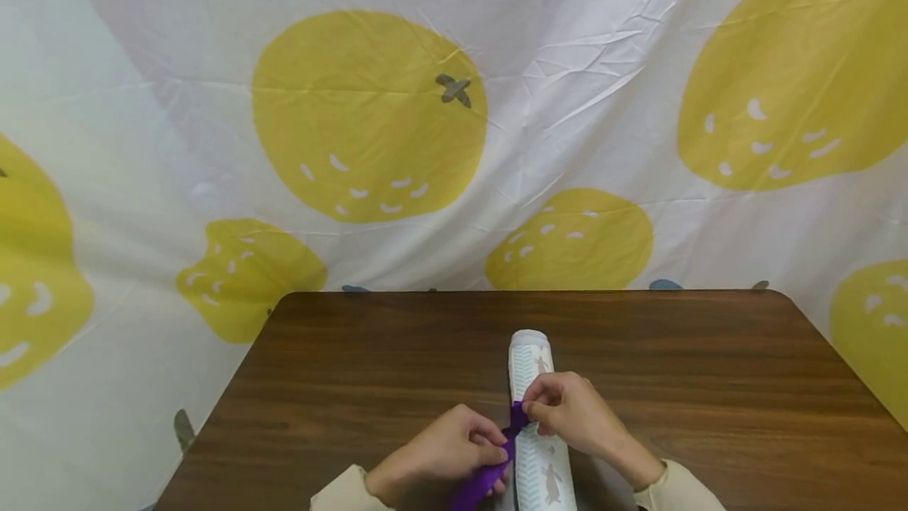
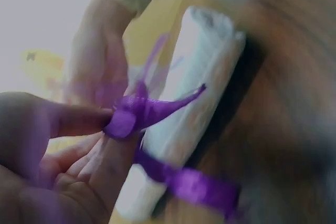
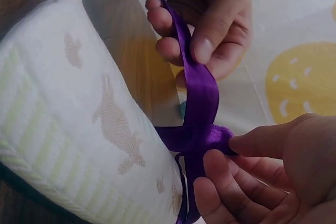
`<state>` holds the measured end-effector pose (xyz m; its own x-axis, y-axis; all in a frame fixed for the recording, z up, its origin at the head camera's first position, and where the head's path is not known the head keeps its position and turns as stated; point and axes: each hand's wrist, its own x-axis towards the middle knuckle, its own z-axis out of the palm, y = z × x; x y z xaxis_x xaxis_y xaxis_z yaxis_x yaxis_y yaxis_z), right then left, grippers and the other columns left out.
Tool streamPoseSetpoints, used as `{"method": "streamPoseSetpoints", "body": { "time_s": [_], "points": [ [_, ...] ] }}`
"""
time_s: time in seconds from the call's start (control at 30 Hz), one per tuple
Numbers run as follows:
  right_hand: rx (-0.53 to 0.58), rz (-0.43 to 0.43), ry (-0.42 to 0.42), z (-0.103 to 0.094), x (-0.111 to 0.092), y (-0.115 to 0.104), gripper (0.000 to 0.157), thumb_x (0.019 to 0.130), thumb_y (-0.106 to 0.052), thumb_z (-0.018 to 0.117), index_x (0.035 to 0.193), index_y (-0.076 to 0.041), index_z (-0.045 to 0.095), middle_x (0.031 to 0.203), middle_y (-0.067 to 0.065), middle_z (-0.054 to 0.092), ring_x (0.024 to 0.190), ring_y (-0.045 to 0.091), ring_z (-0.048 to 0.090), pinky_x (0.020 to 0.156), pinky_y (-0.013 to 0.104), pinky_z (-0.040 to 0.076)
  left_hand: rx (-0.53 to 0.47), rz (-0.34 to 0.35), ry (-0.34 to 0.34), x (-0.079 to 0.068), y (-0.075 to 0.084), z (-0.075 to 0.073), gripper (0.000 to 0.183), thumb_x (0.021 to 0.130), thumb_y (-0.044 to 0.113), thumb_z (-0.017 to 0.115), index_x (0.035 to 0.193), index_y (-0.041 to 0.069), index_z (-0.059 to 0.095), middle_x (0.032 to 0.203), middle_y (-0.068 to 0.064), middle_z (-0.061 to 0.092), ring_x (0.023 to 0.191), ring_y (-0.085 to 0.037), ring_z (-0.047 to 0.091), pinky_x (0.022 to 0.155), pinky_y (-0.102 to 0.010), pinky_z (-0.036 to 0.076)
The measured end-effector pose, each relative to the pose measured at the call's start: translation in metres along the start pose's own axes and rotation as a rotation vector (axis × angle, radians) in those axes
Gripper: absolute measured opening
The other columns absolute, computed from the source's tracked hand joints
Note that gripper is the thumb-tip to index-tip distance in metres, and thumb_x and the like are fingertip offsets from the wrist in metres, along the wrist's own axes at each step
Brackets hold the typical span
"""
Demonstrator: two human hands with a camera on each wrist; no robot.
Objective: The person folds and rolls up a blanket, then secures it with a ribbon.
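Note:
A rolled white towel (image 1: 547,470) with a pale green zigzag border and brown rabbit figures lies lengthwise on the table. A purple satin ribbon (image 1: 479,483) is at its side, with one strand crossing over another in the right wrist view. My left hand (image 1: 459,443) pinches the ribbon between thumb and fingers, left of the roll. Over the roll, my right hand (image 1: 576,413) pinches another part of the ribbon (image 3: 210,139) between thumb and index finger. Blur in the left wrist view softens the ribbon (image 2: 137,114) and the towel (image 2: 197,72). How the ribbon passes beneath the roll is hidden.
The dark brown wooden table (image 1: 369,361) has rounded far corners. Behind it hangs a white cloth (image 1: 567,93) printed with yellow fruit, reaching down along both table sides. Pale sleeves (image 1: 677,487) cover both forearms.

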<state>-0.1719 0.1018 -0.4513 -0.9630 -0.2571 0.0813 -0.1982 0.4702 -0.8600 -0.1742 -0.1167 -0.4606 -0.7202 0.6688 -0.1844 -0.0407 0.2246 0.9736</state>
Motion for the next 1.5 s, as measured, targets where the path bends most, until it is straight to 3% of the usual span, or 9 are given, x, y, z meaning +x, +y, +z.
{"method": "streamPoseSetpoints", "body": {
  "time_s": [0.23, 0.4, 0.57, 0.73, 0.87, 1.03, 1.17, 1.33, 1.5],
  "points": [
    [-0.039, -0.029, -0.017, -0.003, 0.003, 0.000, 0.007, 0.086, 0.000, 0.065, 0.083, -0.006, 0.068, 0.069, 0.007, 0.069, 0.056, 0.013, 0.061, 0.051, 0.024, 0.050, 0.093, 0.066, 0.097, 0.015, 0.001, 0.032, 0.008, 0.089, 0.003, 0.067, 0.090, -0.003, 0.073, 0.070, -0.013, 0.073, 0.060, -0.018, 0.070, 0.052, -0.018, 0.051],
    [-0.095, -0.054, -0.020, -0.006, 0.005, 0.001, 0.006, 0.085, -0.004, 0.067, 0.081, -0.009, 0.068, 0.068, 0.001, 0.069, 0.058, 0.008, 0.060, 0.053, 0.022, 0.049, 0.030, 0.088, 0.159, 0.026, -0.002, 0.049, 0.010, 0.089, 0.001, 0.066, 0.089, -0.007, 0.072, 0.073, -0.018, 0.073, 0.064, -0.024, 0.072, 0.053, -0.021, 0.055],
    [-0.109, -0.056, -0.030, -0.010, 0.006, 0.001, 0.006, 0.086, -0.007, 0.068, 0.080, -0.008, 0.068, 0.068, 0.001, 0.068, 0.059, 0.007, 0.059, 0.055, 0.022, 0.048, -0.058, 0.084, 0.124, 0.032, -0.003, 0.061, 0.014, 0.091, -0.001, 0.062, 0.089, -0.011, 0.071, 0.073, -0.022, 0.072, 0.067, -0.034, 0.073, 0.058, -0.030, 0.059],
    [-0.062, -0.042, -0.072, -0.014, 0.007, 0.002, 0.006, 0.088, -0.007, 0.067, 0.082, -0.004, 0.067, 0.069, 0.005, 0.069, 0.059, 0.015, 0.063, 0.055, 0.024, 0.052, -0.018, 0.057, 0.063, 0.034, -0.002, 0.071, 0.015, 0.092, 0.001, 0.064, 0.087, -0.010, 0.071, 0.070, -0.020, 0.071, 0.063, -0.031, 0.072, 0.057, -0.028, 0.058],
    [-0.051, -0.038, -0.090, -0.015, 0.007, 0.002, 0.005, 0.088, -0.007, 0.068, 0.083, -0.004, 0.068, 0.068, 0.006, 0.068, 0.057, 0.017, 0.063, 0.054, 0.024, 0.050, 0.078, 0.067, -0.043, 0.035, 0.001, 0.075, 0.017, 0.094, 0.007, 0.064, 0.090, -0.007, 0.073, 0.074, -0.014, 0.074, 0.065, -0.020, 0.073, 0.058, -0.024, 0.058],
    [-0.050, -0.022, -0.099, -0.016, 0.006, 0.002, 0.005, 0.088, -0.009, 0.068, 0.084, -0.006, 0.068, 0.069, 0.005, 0.067, 0.058, 0.019, 0.063, 0.055, 0.024, 0.050, 0.247, 0.101, -0.148, 0.033, 0.003, 0.072, 0.019, 0.093, 0.015, 0.067, 0.100, 0.000, 0.075, 0.084, -0.004, 0.077, 0.065, 0.003, 0.065, 0.062, -0.014, 0.053],
    [-0.053, 0.009, -0.097, -0.016, 0.006, 0.001, 0.006, 0.089, -0.010, 0.068, 0.083, -0.007, 0.068, 0.069, 0.006, 0.067, 0.061, 0.020, 0.064, 0.057, 0.025, 0.050, 0.219, 0.108, -0.154, 0.030, 0.005, 0.064, 0.017, 0.091, 0.011, 0.069, 0.101, -0.001, 0.075, 0.083, -0.004, 0.076, 0.066, 0.002, 0.066, 0.063, -0.016, 0.054],
    [-0.048, 0.006, -0.097, -0.016, 0.005, 0.002, 0.006, 0.090, -0.009, 0.067, 0.084, -0.008, 0.068, 0.070, 0.003, 0.067, 0.063, 0.018, 0.062, 0.056, 0.025, 0.051, 0.080, 0.098, -0.081, 0.028, 0.010, 0.045, 0.013, 0.090, 0.004, 0.068, 0.099, -0.006, 0.072, 0.080, -0.010, 0.075, 0.066, -0.014, 0.072, 0.062, -0.024, 0.058],
    [-0.040, -0.005, -0.103, -0.017, 0.004, 0.003, 0.007, 0.089, -0.003, 0.064, 0.086, -0.007, 0.068, 0.071, 0.000, 0.067, 0.063, 0.016, 0.063, 0.056, 0.025, 0.052, 0.094, 0.168, 0.031, 0.028, 0.015, 0.027, 0.011, 0.089, 0.003, 0.068, 0.096, -0.005, 0.072, 0.082, -0.012, 0.074, 0.065, -0.014, 0.070, 0.061, -0.025, 0.058]
  ]
}}
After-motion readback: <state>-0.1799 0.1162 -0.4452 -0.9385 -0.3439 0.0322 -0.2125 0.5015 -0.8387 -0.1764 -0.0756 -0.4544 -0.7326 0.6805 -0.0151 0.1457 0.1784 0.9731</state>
